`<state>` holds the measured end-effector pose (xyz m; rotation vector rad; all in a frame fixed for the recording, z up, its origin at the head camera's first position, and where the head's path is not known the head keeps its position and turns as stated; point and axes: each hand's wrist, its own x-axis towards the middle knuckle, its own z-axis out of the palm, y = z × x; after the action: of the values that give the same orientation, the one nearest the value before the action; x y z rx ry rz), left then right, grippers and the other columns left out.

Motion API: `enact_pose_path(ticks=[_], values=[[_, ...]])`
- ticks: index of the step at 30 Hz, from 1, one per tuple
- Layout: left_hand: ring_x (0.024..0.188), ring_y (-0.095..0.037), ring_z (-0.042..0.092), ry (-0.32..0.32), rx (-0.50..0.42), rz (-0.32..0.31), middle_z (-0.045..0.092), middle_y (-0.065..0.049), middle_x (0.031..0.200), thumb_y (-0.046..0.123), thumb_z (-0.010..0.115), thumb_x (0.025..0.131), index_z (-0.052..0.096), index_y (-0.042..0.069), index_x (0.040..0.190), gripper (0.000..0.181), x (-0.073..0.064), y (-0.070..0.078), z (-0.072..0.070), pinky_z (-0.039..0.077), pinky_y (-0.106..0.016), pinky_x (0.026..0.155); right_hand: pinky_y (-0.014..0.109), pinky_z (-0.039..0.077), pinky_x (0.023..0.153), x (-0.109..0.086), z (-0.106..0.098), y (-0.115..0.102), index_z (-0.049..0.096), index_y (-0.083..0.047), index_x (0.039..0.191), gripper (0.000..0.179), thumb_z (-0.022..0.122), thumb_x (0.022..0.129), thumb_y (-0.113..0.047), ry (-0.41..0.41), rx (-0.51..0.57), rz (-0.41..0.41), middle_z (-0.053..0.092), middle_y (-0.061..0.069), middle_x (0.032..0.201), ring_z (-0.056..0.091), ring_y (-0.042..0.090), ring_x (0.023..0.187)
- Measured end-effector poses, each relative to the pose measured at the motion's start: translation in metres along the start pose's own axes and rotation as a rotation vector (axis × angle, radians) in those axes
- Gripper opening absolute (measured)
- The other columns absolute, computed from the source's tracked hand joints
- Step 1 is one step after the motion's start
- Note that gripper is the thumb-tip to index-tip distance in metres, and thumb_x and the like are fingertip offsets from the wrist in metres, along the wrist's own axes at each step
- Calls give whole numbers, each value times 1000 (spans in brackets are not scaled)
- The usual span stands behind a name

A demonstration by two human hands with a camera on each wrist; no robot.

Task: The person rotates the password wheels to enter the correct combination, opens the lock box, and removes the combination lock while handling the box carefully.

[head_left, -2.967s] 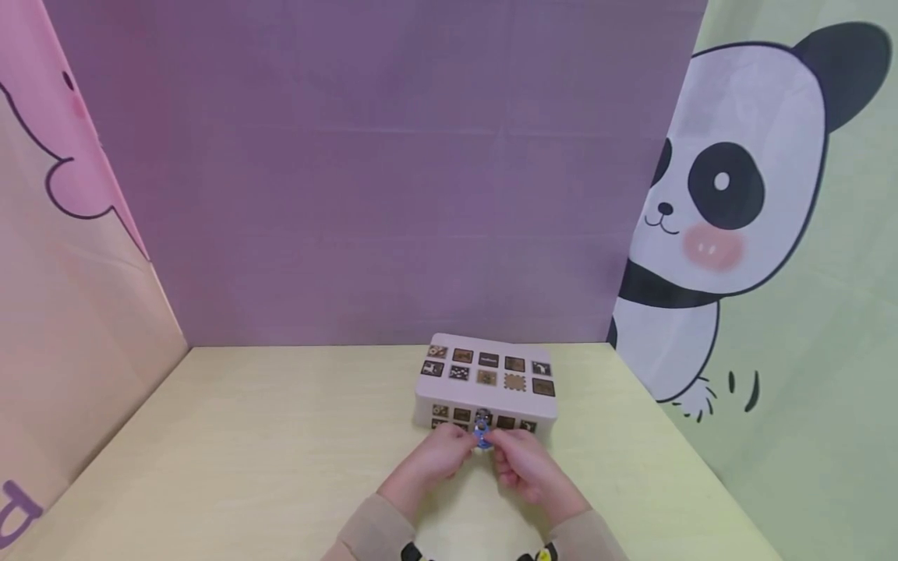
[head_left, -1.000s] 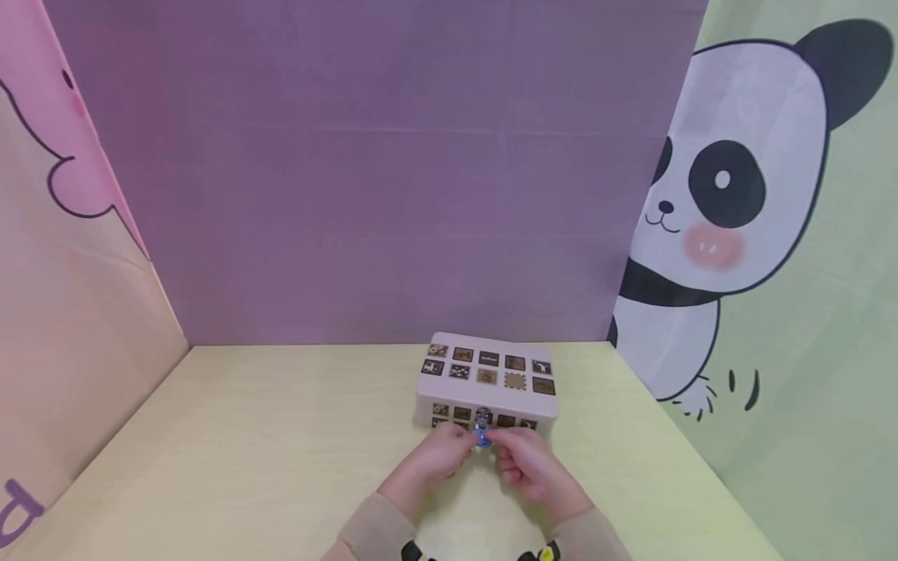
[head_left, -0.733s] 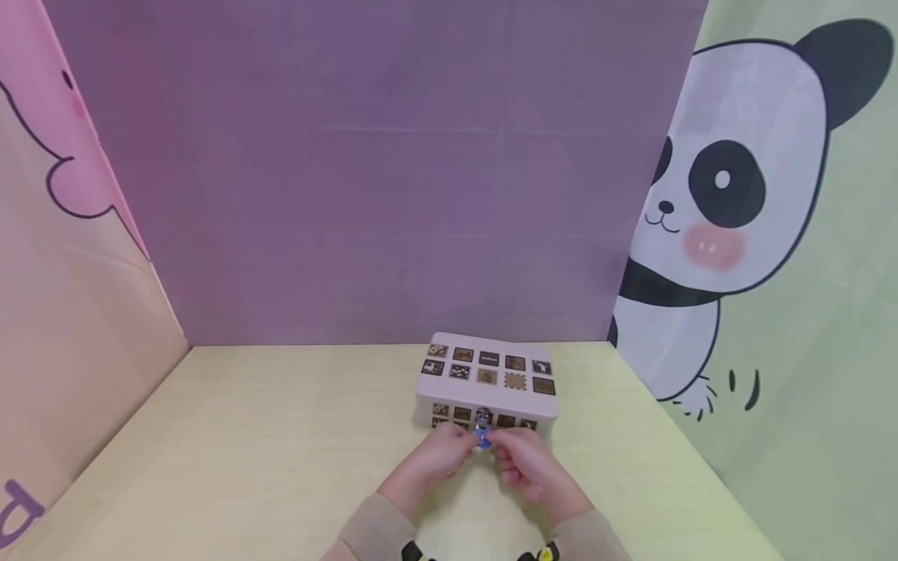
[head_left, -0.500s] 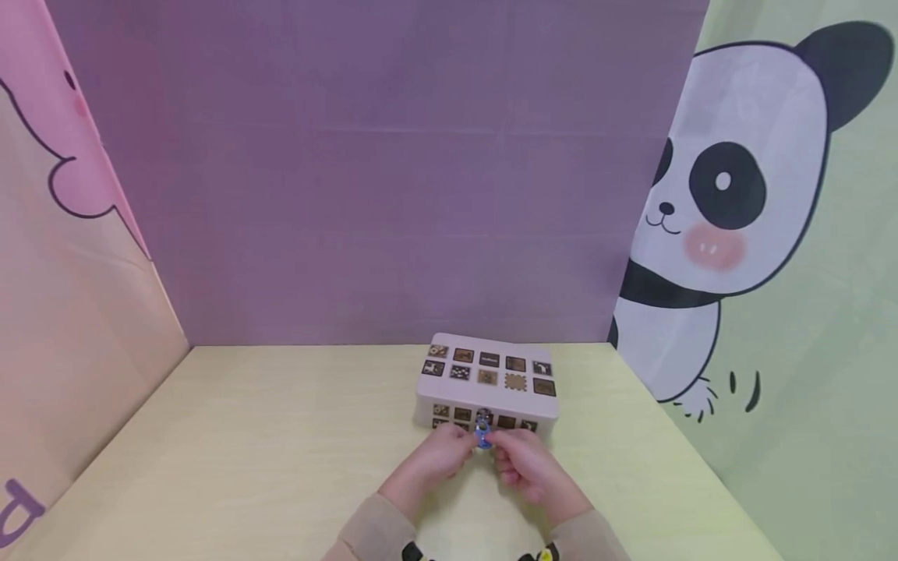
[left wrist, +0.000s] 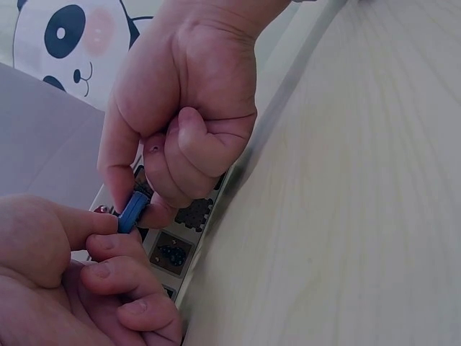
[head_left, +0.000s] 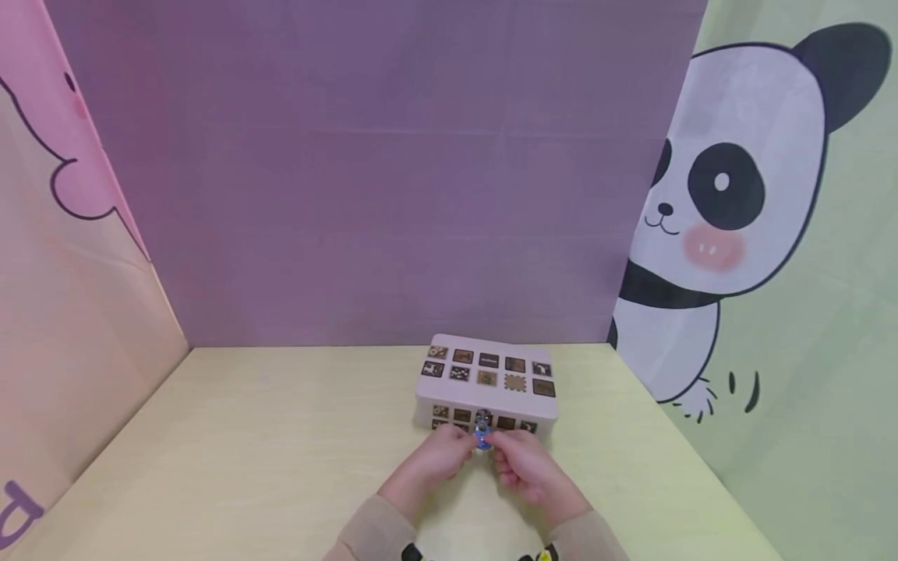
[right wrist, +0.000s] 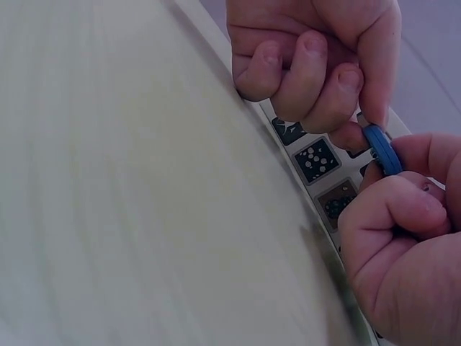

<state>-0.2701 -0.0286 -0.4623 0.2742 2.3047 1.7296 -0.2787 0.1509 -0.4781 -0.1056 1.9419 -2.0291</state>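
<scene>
A small blue padlock point(head_left: 482, 439) is at the front of a pale pink box point(head_left: 491, 399) printed with dark and brown square pictures, just below its metal clasp point(head_left: 484, 417). From the left, my left hand point(head_left: 443, 452) pinches the padlock between thumb and finger. My right hand point(head_left: 522, 460) pinches the other side, its remaining fingers curled in. In the left wrist view both hands meet at the padlock point(left wrist: 132, 212), close against the box's printed front. The right wrist view has the padlock point(right wrist: 382, 150) edge-on between the fingertips. Whether its shackle passes through the clasp is hard to tell.
The box stands on a light wood table point(head_left: 281, 436), right of centre near the back. A purple cloth backdrop point(head_left: 393, 171) rises behind it. Side walls carry a panda print point(head_left: 765, 156) on the right and a pink cartoon figure point(head_left: 42, 78) on the left.
</scene>
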Motion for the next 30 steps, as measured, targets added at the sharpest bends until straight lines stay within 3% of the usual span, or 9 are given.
enact_pose_path(ticks=[30], values=[[43, -6, 27, -1, -27, 8, 37, 8, 54, 17, 55, 103, 55, 6, 70, 35, -2, 1, 0, 22, -21, 41, 17, 33, 44, 0, 0, 1, 63, -4, 95, 20, 60, 100, -23, 18, -21, 19, 44, -7, 64, 36, 5, 51]])
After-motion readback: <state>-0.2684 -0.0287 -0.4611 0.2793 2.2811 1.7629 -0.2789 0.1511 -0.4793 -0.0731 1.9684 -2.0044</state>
